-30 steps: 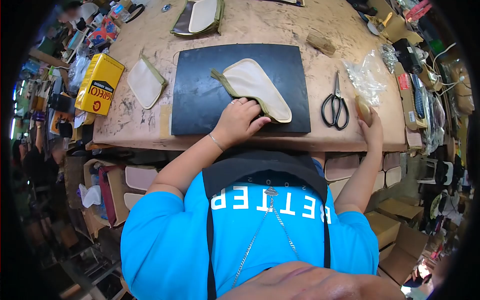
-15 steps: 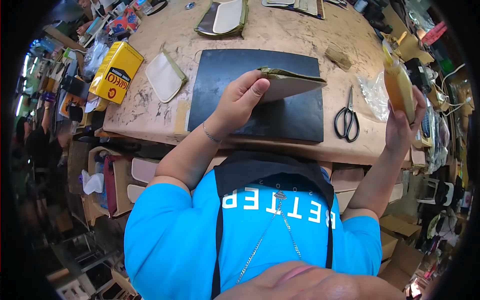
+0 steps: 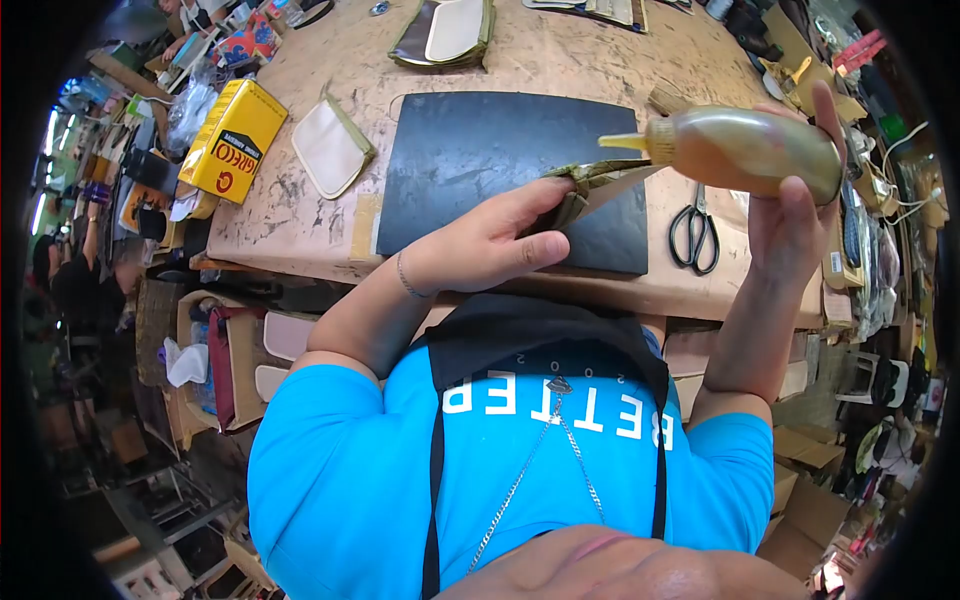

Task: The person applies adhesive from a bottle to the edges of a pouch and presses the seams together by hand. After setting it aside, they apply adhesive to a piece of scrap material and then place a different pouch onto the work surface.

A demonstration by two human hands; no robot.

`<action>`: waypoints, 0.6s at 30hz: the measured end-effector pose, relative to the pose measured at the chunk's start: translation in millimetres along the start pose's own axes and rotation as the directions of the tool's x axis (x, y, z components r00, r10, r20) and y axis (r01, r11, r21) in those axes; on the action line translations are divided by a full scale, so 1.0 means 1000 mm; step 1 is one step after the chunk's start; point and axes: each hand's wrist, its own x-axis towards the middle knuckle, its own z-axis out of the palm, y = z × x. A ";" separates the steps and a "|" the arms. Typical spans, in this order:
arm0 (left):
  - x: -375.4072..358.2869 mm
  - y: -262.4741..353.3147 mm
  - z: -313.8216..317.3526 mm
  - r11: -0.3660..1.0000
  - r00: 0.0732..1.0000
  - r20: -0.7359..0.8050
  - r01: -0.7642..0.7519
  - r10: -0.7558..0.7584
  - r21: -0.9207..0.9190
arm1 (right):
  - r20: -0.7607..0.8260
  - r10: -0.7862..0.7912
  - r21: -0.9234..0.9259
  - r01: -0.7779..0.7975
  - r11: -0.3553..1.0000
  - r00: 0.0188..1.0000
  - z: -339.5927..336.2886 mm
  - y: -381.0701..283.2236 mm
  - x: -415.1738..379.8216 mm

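While the green-edged piece is held in the left hand, the squeeze bottle is held nearly level in the right hand

The piece is held tilted over the black mat, near the surface's near edge, prob. so its edge is kept accessible. The left hand is part-open, w/ its thumb apart from the fingers; the piece is supported at the fingers, but the grip underneath can't be made out.

By the right hand, the bottle is gripped round its base end, w/ the thumb below and fingers only part-curled, presumably so the nozzle is left free. The nozzle is pointed twd the surface's left edge, just above the piece; contact can't be confirmed.

The scissors are laid R of the mat, nr the near edge, handles twd the person, apparently for easy reach. Another piece is set L of the mat; beyond it, by the left edge, the yellow tin is stood. More pieces are kept twd the far edge, prob. for working room.
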 end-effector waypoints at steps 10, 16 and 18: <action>0.001 0.015 0.013 0.987 0.998 0.000 0.065 -0.065 0.150 | -0.040 0.198 -0.154 -0.202 0.967 0.979 0.001 -0.005 0.000; 0.002 0.017 0.016 0.966 0.997 0.015 0.069 -0.075 0.249 | -0.062 0.222 -0.155 -0.230 0.961 0.973 0.001 0.000 -0.001; 0.001 0.017 0.016 0.963 0.997 0.007 0.068 -0.072 0.262 | -0.055 0.227 -0.131 -0.233 0.964 0.972 0.001 0.000 -0.002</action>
